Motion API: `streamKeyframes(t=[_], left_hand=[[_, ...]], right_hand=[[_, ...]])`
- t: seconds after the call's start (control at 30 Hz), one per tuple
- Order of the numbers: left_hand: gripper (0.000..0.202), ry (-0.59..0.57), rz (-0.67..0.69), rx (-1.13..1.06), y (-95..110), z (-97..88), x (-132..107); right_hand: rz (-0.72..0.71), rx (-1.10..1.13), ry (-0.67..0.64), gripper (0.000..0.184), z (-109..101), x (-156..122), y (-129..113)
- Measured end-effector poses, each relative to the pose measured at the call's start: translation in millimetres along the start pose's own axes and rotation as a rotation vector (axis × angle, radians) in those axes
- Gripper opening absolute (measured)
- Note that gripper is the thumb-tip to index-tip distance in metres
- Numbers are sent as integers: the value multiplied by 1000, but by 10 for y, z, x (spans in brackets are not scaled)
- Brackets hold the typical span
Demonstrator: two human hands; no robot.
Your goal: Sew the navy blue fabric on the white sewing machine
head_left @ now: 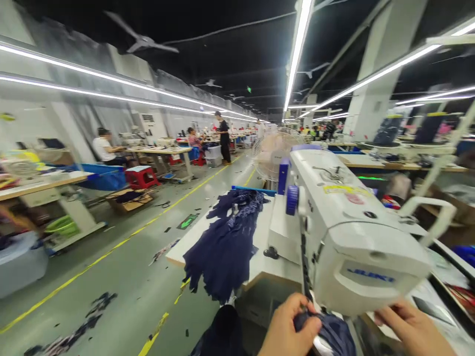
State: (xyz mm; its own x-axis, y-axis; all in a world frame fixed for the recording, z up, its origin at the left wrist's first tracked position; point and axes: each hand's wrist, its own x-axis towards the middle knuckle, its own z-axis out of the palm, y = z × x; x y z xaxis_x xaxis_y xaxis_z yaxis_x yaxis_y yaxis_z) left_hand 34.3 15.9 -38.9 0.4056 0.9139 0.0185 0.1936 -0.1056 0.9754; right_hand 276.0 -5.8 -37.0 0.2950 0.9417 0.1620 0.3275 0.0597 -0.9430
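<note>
My left hand [291, 324] is closed on a bunched piece of dark navy fabric [336, 333], thumb and fingers pinching its edge. The fabric curves beneath the head of a white sewing machine [356, 232] marked JUKI. To the right of the machine head, my right hand [411, 329] has its fingers bent together, their tips partly hidden by the head. Whatever those fingers hold cannot be made out. The needle area is hidden too. A heap of navy fabric pieces [226, 242] lies on the white tabletop [178, 254] to the left, hanging over its front edge.
A large fan [272, 153] stands behind the machine. An aisle with yellow floor lines [148, 225] and fabric scraps [89, 321] runs along the left. Beyond it are worktables, a red stool [141, 177], a cardboard box [129, 200] and several people. A white thread-stand pole [434, 173] rises at right.
</note>
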Motion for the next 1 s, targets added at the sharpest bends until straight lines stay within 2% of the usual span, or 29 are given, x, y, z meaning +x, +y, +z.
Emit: streamKeyframes(t=[0.1,0.2,0.47,0.63,0.8,0.9,1.0], left_hand=[[21,-8,6,-103,51,15,-35],[19,-1,-2,-136,84,26,-59],[19,-6,9,-161,60,24,-65],[18,-16,8,-178,24,25,-72],[19,-21,-47,-176,65,26,-68],[18,0,-63,-130,139,23,-80],[18,31,-30,-66,206,21,-90]], right_hand=[[104,168,-77,34,80,-229,-82],[129,251,-73,31,195,-365,-191],[181,381,-155,36,287,-446,-252],[129,340,-84,32,346,-481,-257],[136,238,16,34,387,-575,-280],[36,54,57,28,381,-629,-239],[-262,-210,121,19,340,-649,-161]])
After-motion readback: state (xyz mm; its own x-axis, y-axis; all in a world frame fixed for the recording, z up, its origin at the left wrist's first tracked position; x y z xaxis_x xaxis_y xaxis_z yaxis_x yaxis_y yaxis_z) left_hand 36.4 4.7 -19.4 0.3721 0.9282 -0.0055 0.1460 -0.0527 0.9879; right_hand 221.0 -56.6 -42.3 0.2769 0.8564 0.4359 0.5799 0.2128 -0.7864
